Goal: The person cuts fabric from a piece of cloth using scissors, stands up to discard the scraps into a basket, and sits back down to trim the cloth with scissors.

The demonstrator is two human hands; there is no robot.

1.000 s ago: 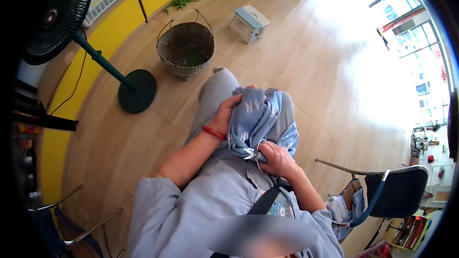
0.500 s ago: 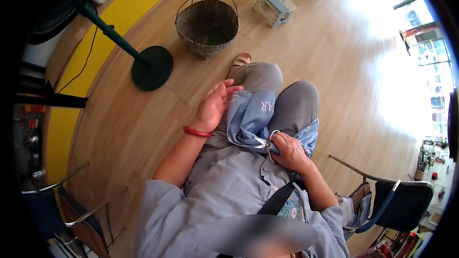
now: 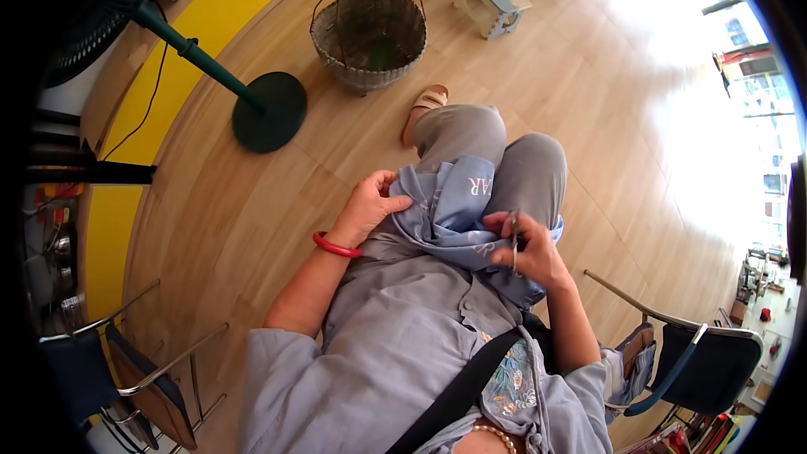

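Across my lap lies a blue cloth (image 3: 458,197) with white lettering, bunched and folded. My left hand (image 3: 366,210), with a red bangle at the wrist, grips the cloth's left edge, thumb on top of the fabric. In my right hand (image 3: 538,256) is a small pair of metal scissors (image 3: 515,240), held upright over the right part of the cloth with fingers through or around the handles. The blades are partly hidden by the fingers and blurred.
A dark woven basket (image 3: 370,76) with tall handles stands on the floor ahead, green bits inside. Beside it are a fan's round base (image 3: 269,113) and a small folding stool (image 3: 492,4). Metal-framed chairs stand at left and right, the right chair (image 3: 706,361) holding folded cloth.
My left hand has gone from raised and open to gripping the cloth's left edge. My right hand has lifted the scissors off the cloth and turned them upright.
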